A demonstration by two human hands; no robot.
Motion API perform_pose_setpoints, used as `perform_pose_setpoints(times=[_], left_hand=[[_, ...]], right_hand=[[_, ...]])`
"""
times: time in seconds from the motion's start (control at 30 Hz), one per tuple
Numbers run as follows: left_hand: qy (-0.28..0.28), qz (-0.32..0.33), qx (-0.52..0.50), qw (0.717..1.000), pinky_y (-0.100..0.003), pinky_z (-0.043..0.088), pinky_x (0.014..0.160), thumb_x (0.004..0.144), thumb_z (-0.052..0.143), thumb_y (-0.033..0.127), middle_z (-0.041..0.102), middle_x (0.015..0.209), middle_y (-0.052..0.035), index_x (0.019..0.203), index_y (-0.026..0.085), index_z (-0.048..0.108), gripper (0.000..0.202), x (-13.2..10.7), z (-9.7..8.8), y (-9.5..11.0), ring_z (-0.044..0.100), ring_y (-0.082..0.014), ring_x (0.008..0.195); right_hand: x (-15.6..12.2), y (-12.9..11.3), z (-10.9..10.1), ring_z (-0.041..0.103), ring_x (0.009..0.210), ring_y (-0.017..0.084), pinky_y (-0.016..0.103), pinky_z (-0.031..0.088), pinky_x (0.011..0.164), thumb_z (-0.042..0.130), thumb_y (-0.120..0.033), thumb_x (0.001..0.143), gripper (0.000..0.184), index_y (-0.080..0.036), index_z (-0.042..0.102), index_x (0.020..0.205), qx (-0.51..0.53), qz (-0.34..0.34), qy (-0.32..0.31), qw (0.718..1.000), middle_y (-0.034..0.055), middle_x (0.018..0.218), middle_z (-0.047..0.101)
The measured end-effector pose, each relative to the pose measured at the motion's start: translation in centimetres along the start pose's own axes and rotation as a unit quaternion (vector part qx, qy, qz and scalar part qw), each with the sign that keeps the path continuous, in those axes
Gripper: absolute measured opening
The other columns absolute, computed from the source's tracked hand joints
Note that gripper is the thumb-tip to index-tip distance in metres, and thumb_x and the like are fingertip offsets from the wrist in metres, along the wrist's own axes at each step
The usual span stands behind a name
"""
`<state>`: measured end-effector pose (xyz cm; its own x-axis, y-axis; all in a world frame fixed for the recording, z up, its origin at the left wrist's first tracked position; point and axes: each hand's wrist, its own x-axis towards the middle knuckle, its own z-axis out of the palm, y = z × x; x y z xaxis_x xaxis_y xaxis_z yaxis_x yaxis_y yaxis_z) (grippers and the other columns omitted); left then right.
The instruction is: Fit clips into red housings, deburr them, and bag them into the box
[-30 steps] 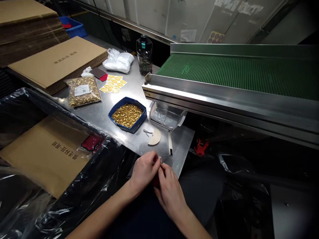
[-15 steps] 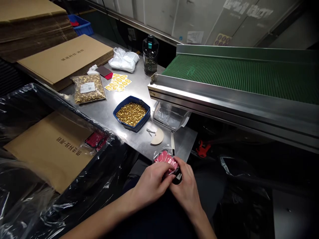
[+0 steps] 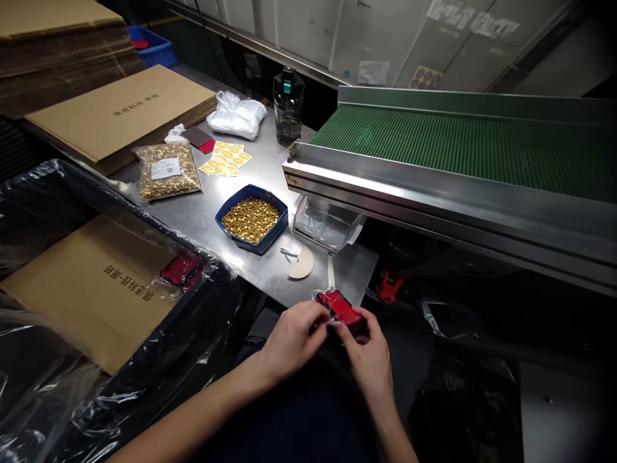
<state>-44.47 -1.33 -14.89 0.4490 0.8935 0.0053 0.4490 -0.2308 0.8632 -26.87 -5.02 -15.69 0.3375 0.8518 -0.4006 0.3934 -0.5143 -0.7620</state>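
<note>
A small red, black-edged item [image 3: 341, 306], partly wrapped in clear plastic, is between my two hands near the table's front edge. My right hand [image 3: 370, 341] grips its right side, the thumb in front. With thumb and fingers pinched together, my left hand [image 3: 303, 326] holds the clear film [image 3: 332, 321] at the item's near left corner. Part of the item is hidden by my fingers. Just beyond it lies a pale-handled blade-like tool [image 3: 330, 271]. A similar red-and-black wrapped item [image 3: 182, 270] lies in the lined box at left.
A blue tray [image 3: 268, 239] of gold-coloured bits, nail clippers [image 3: 288, 254] and a cream disc [image 3: 303, 265] are on the metal table. Behind stand a bag of gold bits [image 3: 166, 177], stickers [image 3: 226, 157] and a bottle [image 3: 288, 106]. A green conveyor [image 3: 434, 138] runs right; a black-lined box [image 3: 159, 334] is left.
The item has turned in my hands: its smooth red face now shows where crinkled, plastic-covered pink-red showed before. My left fingers have moved to the film at its corner. The view shifted slightly.
</note>
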Motion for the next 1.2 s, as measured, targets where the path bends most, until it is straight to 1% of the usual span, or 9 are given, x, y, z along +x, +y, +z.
perform_pose_setpoints(times=[0.17, 0.33, 0.47, 0.6, 0.8, 0.9, 1.0, 1.1, 1.2], left_hand=[[-0.075, 0.0, -0.199, 0.977, -0.026, 0.056, 0.08, 0.088, 0.058, 0.008, 0.072, 0.105, -0.0064, 0.095, 0.017, 0.067, 0.014, -1.0, -1.5, 2.6, 0.07, -0.0168, 0.09], [-0.096, 0.091, -0.051, 0.99, -0.051, 0.036, 0.116, 0.082, 0.075, 0.027, 0.05, 0.151, -0.0137, 0.147, 0.025, 0.047, 0.071, -0.4, -4.2, 1.6, 0.044, -0.0331, 0.14], [-0.135, -0.077, -0.15, 0.976, -0.032, 0.053, 0.084, 0.083, 0.074, 0.031, 0.074, 0.109, -0.0046, 0.129, 0.023, 0.062, 0.048, -0.4, -2.5, -0.9, 0.07, -0.0234, 0.095], [-0.077, -0.206, -0.235, 0.947, -0.032, 0.053, 0.08, 0.079, 0.078, 0.044, 0.075, 0.099, -0.0063, 0.115, 0.016, 0.067, 0.047, -1.3, -0.1, -2.7, 0.069, -0.025, 0.089], [-0.109, -0.211, -0.328, 0.914, -0.035, 0.053, 0.089, 0.078, 0.08, 0.04, 0.074, 0.111, -0.0103, 0.123, 0.013, 0.062, 0.055, -2.7, -0.4, -3.9, 0.069, -0.0259, 0.099], [-0.134, -0.213, -0.39, 0.886, -0.037, 0.051, 0.092, 0.077, 0.083, 0.036, 0.072, 0.114, -0.0099, 0.127, 0.014, 0.06, 0.06, -3.1, -1.5, -4.5, 0.068, -0.0252, 0.101], [-0.145, -0.212, -0.375, 0.891, -0.037, 0.051, 0.091, 0.075, 0.084, 0.037, 0.072, 0.111, -0.009, 0.126, 0.014, 0.059, 0.062, -3.4, -2.5, -4.7, 0.067, -0.0255, 0.1], [-0.172, -0.18, -0.388, 0.887, -0.037, 0.05, 0.093, 0.068, 0.089, 0.04, 0.069, 0.113, -0.0082, 0.125, 0.017, 0.057, 0.069, -3.8, -2.8, -4.7, 0.065, -0.0267, 0.105], [-0.245, -0.156, -0.491, 0.821, -0.041, 0.046, 0.101, 0.056, 0.094, 0.049, 0.063, 0.124, -0.0103, 0.129, 0.019, 0.053, 0.089, -4.1, -2.7, -5.7, 0.06, -0.0295, 0.115]], right_hand=[[0.8, 0.5, -0.7, 0.072, 0.088, 0.027, 0.037, 0.057, 0.079, 0.064, -0.055, 0.085, 0.053, -0.018, 0.063, 0.122, 0.07, -0.016, -0.049, 0.996, 0.0124, 0.111, 0.074], [1.2, 0.2, -2.0, 0.071, 0.091, 0.028, 0.036, 0.057, 0.079, 0.056, -0.057, 0.091, 0.049, -0.015, 0.074, 0.106, 0.098, -0.029, -0.165, 0.981, 0.0102, 0.096, 0.077], [1.3, 0.1, -3.0, 0.068, 0.07, 0.022, 0.03, 0.052, 0.059, 0.047, -0.063, 0.096, 0.053, -0.018, 0.073, 0.109, 0.05, -0.02, -0.172, 0.984, 0.0057, 0.081, 0.074], [0.4, -0.2, -3.1, 0.063, 0.076, 0.02, 0.029, 0.049, 0.066, 0.051, -0.059, 0.096, 0.044, -0.021, 0.068, 0.109, 0.0, -0.034, -0.089, 0.995, 0.0042, 0.089, 0.07], [-0.9, -1.4, -2.5, 0.061, 0.092, 0.021, 0.032, 0.046, 0.084, 0.06, -0.038, 0.095, 0.017, -0.026, 0.071, 0.099, -0.102, -0.155, -0.111, 0.976, 0.003, 0.1, 0.064], [-1.1, -1.9, -2.8, 0.061, 0.086, 0.018, 0.03, 0.047, 0.075, 0.055, -0.038, 0.099, 0.019, -0.027, 0.071, 0.098, -0.095, -0.159, -0.157, 0.97, 0.0022, 0.099, 0.063], [-1.8, -2.2, -2.3, 0.06, 0.085, 0.018, 0.03, 0.047, 0.072, 0.06, -0.039, 0.097, 0.019, -0.031, 0.069, 0.112, -0.116, -0.174, -0.232, 0.95, 0.0015, 0.099, 0.06], [-2.7, -2.3, -1.3, 0.058, 0.087, 0.019, 0.032, 0.047, 0.079, 0.059, -0.034, 0.098, 0.013, -0.029, 0.072, 0.098, -0.135, -0.2, -0.245, 0.939, 0.0016, 0.094, 0.054], [-3.6, -2.3, -1.1, 0.058, 0.09, 0.017, 0.03, 0.048, 0.081, 0.058, -0.031, 0.098, 0.014, -0.027, 0.068, 0.088, -0.097, -0.19, -0.285, 0.934, 0.001, 0.096, 0.053]])
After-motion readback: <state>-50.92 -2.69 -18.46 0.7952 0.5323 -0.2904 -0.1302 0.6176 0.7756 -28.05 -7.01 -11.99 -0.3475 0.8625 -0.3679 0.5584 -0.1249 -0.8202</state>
